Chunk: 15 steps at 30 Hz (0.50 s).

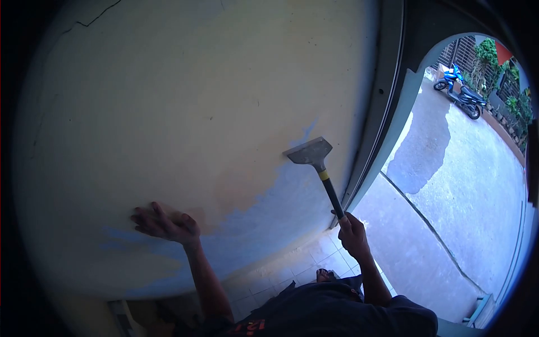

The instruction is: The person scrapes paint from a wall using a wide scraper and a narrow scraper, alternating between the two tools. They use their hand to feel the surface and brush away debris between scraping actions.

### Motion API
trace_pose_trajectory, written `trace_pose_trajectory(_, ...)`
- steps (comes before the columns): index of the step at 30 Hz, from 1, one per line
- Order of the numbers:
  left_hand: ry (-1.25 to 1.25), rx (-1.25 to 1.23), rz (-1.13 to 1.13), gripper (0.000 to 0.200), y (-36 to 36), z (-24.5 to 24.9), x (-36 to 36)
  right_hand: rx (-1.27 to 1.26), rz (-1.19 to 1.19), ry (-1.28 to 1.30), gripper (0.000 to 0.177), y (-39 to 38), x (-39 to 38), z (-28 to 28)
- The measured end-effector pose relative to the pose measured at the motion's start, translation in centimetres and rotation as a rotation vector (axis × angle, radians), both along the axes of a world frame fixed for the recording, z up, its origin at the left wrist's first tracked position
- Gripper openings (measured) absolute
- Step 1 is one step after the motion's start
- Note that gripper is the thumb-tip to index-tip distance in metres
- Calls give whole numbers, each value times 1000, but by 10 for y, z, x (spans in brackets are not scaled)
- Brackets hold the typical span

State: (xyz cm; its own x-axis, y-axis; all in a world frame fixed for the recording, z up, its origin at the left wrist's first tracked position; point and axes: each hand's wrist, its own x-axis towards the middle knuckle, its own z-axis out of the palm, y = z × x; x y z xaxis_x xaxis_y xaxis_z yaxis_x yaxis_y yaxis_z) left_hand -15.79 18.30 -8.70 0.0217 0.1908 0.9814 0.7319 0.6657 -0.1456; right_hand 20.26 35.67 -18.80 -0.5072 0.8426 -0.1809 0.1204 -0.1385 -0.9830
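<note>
My right hand [353, 238] is wrapped round the dark handle of a long-handled scraper [333, 194] with a yellow band near its head. The wide metal blade lies at the wall [168, 112], right by the upper edge of a bluish-white bare patch [281, 196]. Cream-yellow paint covers the wall above that patch. Over at the left, my left hand [167, 226] has its fingers spread near the wall surface, with nothing in it. Bluish patches show just below and beside it.
A dark door frame [373, 112] borders the wall on the right. Outside lies a concrete yard [466, 196] with a blue motorbike [460, 92] at the back. Pale floor tiles [264, 281] run along the wall's foot. A crack [84, 24] marks the upper left wall.
</note>
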Motion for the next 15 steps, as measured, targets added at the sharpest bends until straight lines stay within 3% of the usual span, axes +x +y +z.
trace_pose_trajectory(10,-7,4,0,74,5,-3,-5,-85,25,59,52,-3,-4,-27)
trace_pose_trajectory(15,-3,28,-29,71,9,1,-1,-189,7,128,51,-13,-6,-4)
